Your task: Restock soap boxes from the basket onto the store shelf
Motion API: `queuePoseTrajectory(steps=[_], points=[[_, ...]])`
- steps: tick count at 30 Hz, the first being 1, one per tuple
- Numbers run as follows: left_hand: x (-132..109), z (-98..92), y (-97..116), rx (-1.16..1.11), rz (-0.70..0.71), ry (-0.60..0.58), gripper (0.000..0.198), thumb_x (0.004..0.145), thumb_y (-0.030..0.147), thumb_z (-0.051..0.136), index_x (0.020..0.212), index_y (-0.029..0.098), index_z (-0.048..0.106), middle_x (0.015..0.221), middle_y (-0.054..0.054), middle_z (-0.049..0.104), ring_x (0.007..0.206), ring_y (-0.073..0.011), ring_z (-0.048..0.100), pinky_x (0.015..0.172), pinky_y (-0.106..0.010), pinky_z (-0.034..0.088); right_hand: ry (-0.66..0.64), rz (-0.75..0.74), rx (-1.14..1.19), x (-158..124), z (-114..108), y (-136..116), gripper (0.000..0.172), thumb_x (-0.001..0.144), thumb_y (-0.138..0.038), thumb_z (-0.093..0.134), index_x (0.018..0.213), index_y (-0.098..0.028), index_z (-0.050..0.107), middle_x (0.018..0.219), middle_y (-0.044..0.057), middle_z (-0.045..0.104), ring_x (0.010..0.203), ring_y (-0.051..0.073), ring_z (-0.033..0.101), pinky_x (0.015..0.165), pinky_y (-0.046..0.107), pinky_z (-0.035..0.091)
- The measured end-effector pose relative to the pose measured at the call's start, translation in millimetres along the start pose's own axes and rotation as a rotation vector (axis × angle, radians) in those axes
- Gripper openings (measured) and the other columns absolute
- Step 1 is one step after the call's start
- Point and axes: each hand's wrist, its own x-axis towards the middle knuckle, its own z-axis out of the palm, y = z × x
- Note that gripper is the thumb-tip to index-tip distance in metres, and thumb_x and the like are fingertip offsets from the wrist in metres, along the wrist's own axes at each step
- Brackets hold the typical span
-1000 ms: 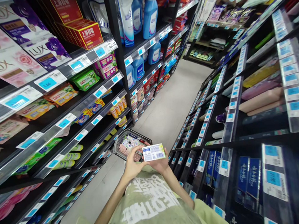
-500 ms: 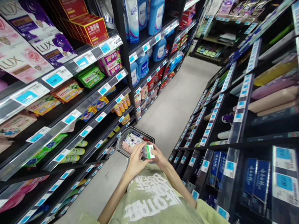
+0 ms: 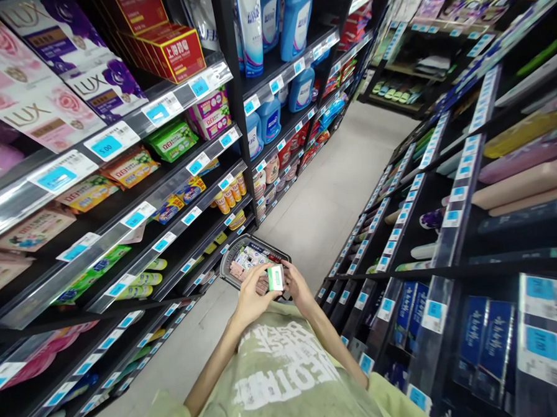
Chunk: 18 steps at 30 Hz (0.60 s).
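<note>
In front of my body I hold a small white and green box [image 3: 275, 278]. My left hand [image 3: 254, 295] grips its left side with thumb and fingers. My right hand [image 3: 299, 289] is curled at the box's right edge, its fingertips against it. The box's white and green face is turned up towards me. Just past my hands is a grey shopping basket [image 3: 225, 268] with several packaged goods [image 3: 250, 258] inside, including pink packs. My hands cover the near part of the basket.
On the left, a black shelf unit holds LUX soap boxes [image 3: 35, 115], red boxes [image 3: 174, 55], wrapped soaps [image 3: 172, 139] and blue bottles [image 3: 295, 21]. On the right, another shelf unit holds dark blue boxes [image 3: 484, 341]. A pale floor [image 3: 319, 181] runs between them.
The box has been turned in my hands, so its white and green face now shows more fully. My right fingers have shifted to its right edge. The view has moved slightly.
</note>
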Motion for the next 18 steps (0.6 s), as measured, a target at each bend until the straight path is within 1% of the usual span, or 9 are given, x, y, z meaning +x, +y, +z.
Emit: queuePoseTrajectory(steps=[1, 3, 4, 6, 9, 11, 14, 18], points=[[0, -1.2, -1, -0.082, -0.049, 0.027, 0.063, 0.071, 0.025, 0.085, 0.129, 0.026, 0.062, 0.133, -0.012, 0.063, 0.125, -0.031, 0.06, 0.095, -0.046, 0.058, 0.032, -0.02, 0.025, -1, 1, -3, 0.057, 0.08, -0.059, 0.073, 0.124, -0.025, 0.066, 0.111, 0.005, 0.072, 0.092, 0.02, 0.066, 0.067, 0.027, 0.053], [0, -5.3, -2, -0.271, -0.11, 0.091, 0.064, 0.069, 0.031, 0.087, 0.127, 0.025, 0.061, 0.134, -0.014, 0.061, 0.126, -0.0324, 0.059, 0.085, -0.04, 0.062, 0.052, -0.101, 0.055, -6, 2, -11, 0.054, 0.08, -0.058, 0.073, 0.123, -0.025, 0.068, 0.116, 0.006, 0.072, 0.099, 0.021, 0.066, 0.075, 0.029, 0.054], [0, -7.9, -3, -0.357, -0.117, 0.121, 0.067, 0.067, 0.034, 0.089, 0.127, 0.024, 0.059, 0.133, -0.015, 0.061, 0.127, -0.033, 0.059, 0.083, -0.039, 0.062, 0.032, -0.155, 0.049, -9, 3, -17, 0.055, 0.079, -0.057, 0.075, 0.123, -0.025, 0.068, 0.121, 0.007, 0.07, 0.103, 0.022, 0.065, 0.081, 0.031, 0.054], [0, -13.2, -2, -0.479, -0.1, 0.171, 0.074, 0.063, 0.039, 0.092, 0.126, 0.025, 0.056, 0.13, -0.016, 0.063, 0.125, -0.0333, 0.06, 0.081, -0.037, 0.061, -0.056, -0.263, -0.009, -16, 4, -28, 0.063, 0.072, -0.054, 0.083, 0.126, -0.025, 0.068, 0.131, 0.008, 0.066, 0.108, 0.025, 0.063, 0.09, 0.036, 0.053], [-1, -17.1, 0, -0.574, -0.065, 0.212, 0.078, 0.061, 0.048, 0.092, 0.125, 0.026, 0.054, 0.128, -0.016, 0.065, 0.122, -0.0316, 0.063, 0.09, -0.039, 0.057, -0.177, -0.37, -0.124, -26, 9, -41, 0.078, 0.057, -0.039, 0.095, 0.128, -0.026, 0.067, 0.139, 0.01, 0.06, 0.115, 0.028, 0.061, 0.096, 0.039, 0.052], [-2, -16.0, 2, -0.619, -0.072, 0.218, 0.08, 0.061, 0.053, 0.091, 0.125, 0.026, 0.053, 0.129, -0.015, 0.064, 0.122, -0.0314, 0.063, 0.097, -0.041, 0.054, -0.195, -0.403, -0.154, -30, 13, -47, 0.078, 0.054, -0.031, 0.096, 0.127, -0.026, 0.067, 0.135, 0.01, 0.061, 0.119, 0.03, 0.06, 0.1, 0.042, 0.05], [-4, -11.2, 5, -0.633, -0.132, 0.214, 0.083, 0.057, 0.059, 0.09, 0.123, 0.027, 0.051, 0.129, -0.016, 0.063, 0.123, -0.033, 0.062, 0.099, -0.043, 0.053, -0.172, -0.417, -0.151, -33, 15, -50, 0.075, 0.052, -0.032, 0.097, 0.121, -0.024, 0.07, 0.126, 0.011, 0.065, 0.116, 0.032, 0.062, 0.101, 0.046, 0.05], [-6, -5.9, 10, -0.629, -0.167, 0.186, 0.083, 0.057, 0.062, 0.089, 0.122, 0.028, 0.051, 0.129, -0.014, 0.063, 0.122, -0.0328, 0.062, 0.1, -0.044, 0.052, -0.179, -0.434, -0.177, -33, 8, -52, 0.073, 0.051, -0.032, 0.097, 0.119, -0.023, 0.072, 0.124, 0.011, 0.066, 0.116, 0.033, 0.061, 0.101, 0.047, 0.05]])
